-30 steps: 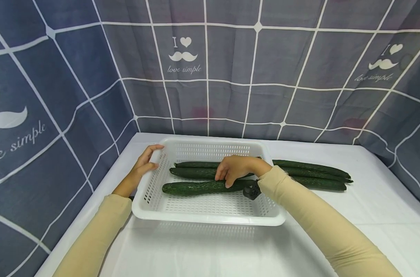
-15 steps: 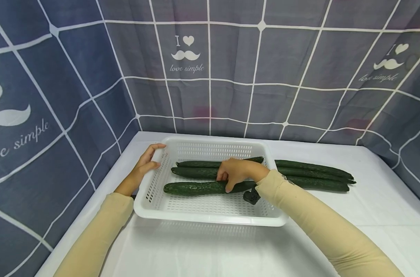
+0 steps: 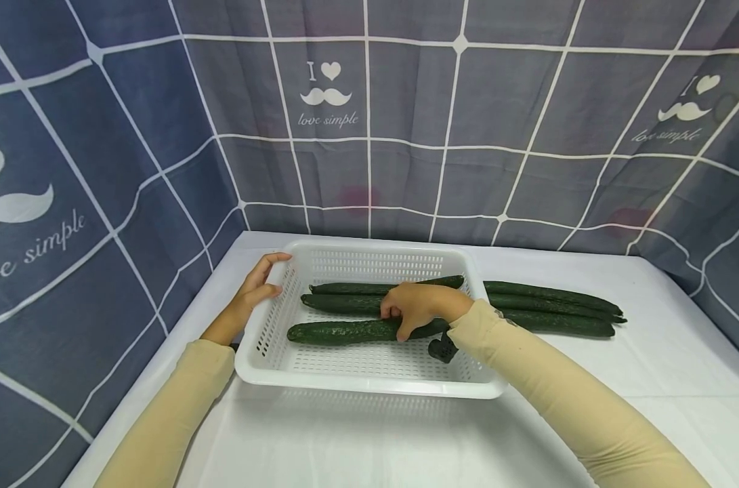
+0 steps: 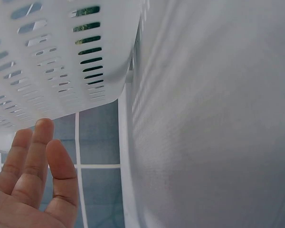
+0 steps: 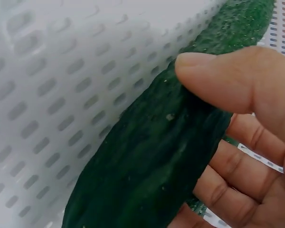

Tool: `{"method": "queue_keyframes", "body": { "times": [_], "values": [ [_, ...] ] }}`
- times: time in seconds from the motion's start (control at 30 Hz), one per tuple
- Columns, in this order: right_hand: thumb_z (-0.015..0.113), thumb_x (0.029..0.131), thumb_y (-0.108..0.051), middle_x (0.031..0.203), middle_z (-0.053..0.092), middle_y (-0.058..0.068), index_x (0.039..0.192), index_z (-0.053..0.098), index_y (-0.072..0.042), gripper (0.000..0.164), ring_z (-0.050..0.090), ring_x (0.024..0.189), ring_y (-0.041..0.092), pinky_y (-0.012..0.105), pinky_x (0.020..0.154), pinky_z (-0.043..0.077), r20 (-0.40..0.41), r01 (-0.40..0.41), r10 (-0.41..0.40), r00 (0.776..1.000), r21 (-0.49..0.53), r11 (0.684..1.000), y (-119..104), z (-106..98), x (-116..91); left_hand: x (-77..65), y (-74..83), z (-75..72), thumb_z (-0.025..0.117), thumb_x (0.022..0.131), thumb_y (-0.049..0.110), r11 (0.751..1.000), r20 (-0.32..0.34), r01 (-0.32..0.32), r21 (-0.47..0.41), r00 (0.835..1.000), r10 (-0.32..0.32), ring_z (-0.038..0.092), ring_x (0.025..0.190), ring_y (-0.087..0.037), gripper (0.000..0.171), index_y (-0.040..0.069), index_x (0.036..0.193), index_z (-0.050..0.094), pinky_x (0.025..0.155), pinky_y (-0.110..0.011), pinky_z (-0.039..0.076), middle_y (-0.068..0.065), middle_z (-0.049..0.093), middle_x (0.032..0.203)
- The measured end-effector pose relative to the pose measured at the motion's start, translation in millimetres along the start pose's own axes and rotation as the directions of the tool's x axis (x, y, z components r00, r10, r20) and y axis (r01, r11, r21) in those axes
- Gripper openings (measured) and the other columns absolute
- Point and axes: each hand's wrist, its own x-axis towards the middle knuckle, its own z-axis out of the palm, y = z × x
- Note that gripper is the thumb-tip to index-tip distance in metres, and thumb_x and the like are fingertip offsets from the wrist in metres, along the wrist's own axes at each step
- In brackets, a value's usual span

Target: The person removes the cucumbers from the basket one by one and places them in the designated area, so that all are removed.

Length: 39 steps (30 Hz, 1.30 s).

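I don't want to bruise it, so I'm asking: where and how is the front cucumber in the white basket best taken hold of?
Probably around its middle, from above, thumb on the near side. The front cucumber is long and slim, with bare floor of the white basket before it and a narrow gap to the cucumber behind. The right grip holds it from above.

The white, rectangular, slotted plastic basket (image 3: 369,388) has a glossy rim; the long, dark-green cucumber (image 5: 137,152) is bumpy. The beige cloth sleeves (image 3: 549,386) and grey-blue, white-gridded fabric hanging (image 3: 406,176) are matt, as is the white, probably cloth table covering (image 3: 357,444).
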Motion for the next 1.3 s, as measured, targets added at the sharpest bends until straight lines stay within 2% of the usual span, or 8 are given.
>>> {"method": "queue_keyframes", "body": {
  "times": [0.23,0.47,0.7,0.83,1.03,1.3],
  "values": [
    [0.083,0.091,-0.01,0.128,0.068,0.009,0.135,0.07,-0.004,0.046,0.064,0.119,0.024,0.038,0.102,0.054,-0.008,0.022,-0.022,1.0,0.015,1.0,1.4,-4.2,-1.7,1.6,-2.9,-0.8,0.043,0.093,-0.001,0.999,-0.002,-0.036,-0.002,0.999,0.036,0.056,0.115,-0.02,0.058,0.02,0.147,0.05,0.081,-0.033,0.059,-0.013,0.046,0.141],
    [0.085,0.091,-0.012,0.128,0.072,0.009,0.13,0.074,-0.003,0.042,0.066,0.121,0.026,0.039,0.103,0.054,-0.098,0.08,-0.078,0.992,0.023,0.997,5.6,-11.8,-8.7,1.9,-3.1,-0.3,0.042,0.094,-0.001,1.0,0.0,-0.03,-0.009,1.0,0.03,0.057,0.115,-0.02,0.057,0.02,0.146,0.05,0.081,-0.032,0.059,-0.013,0.046,0.139],
    [0.085,0.09,-0.013,0.125,0.076,0.005,0.127,0.078,-0.004,0.039,0.068,0.119,0.024,0.045,0.104,0.053,-0.214,0.153,-0.136,0.967,0.061,0.986,11.3,-16.8,-14.9,2.7,-3.6,-0.1,0.042,0.093,-0.002,0.999,0.003,-0.042,-0.006,0.999,0.042,0.057,0.114,-0.019,0.058,0.019,0.146,0.051,0.082,-0.031,0.058,-0.013,0.047,0.139],
    [0.084,0.091,-0.016,0.124,0.078,0.004,0.127,0.079,-0.006,0.038,0.07,0.117,0.023,0.046,0.102,0.054,-0.262,0.176,-0.168,0.95,0.007,0.984,6.0,-19.6,-20.2,2.5,-4.1,-0.4,0.042,0.092,-0.002,0.999,-0.003,-0.053,-0.005,0.999,0.053,0.057,0.114,-0.017,0.058,0.019,0.146,0.052,0.084,-0.029,0.056,-0.01,0.05,0.139],
    [0.083,0.088,-0.016,0.123,0.079,0.001,0.125,0.081,-0.008,0.037,0.073,0.114,0.021,0.044,0.097,0.057,-0.349,0.149,-0.171,0.921,-0.091,0.985,-5.1,-22.0,-27.3,2.2,-4.3,-1.3,0.042,0.092,-0.002,0.998,0.001,-0.054,-0.012,0.999,0.054,0.057,0.114,-0.018,0.058,0.018,0.146,0.051,0.085,-0.029,0.057,-0.01,0.049,0.14],
    [0.086,0.085,-0.014,0.117,0.08,-0.001,0.119,0.082,-0.009,0.035,0.075,0.108,0.02,0.042,0.093,0.059,-0.417,0.143,-0.177,0.892,-0.11,0.984,-9.5,-25.0,-45.0,3.1,-5.8,-1.4,0.043,0.092,-0.002,0.998,0.009,-0.057,-0.041,0.998,0.057,0.058,0.114,-0.02,0.058,0.02,0.144,0.052,0.084,-0.031,0.059,-0.012,0.048,0.138]
  ]
}}
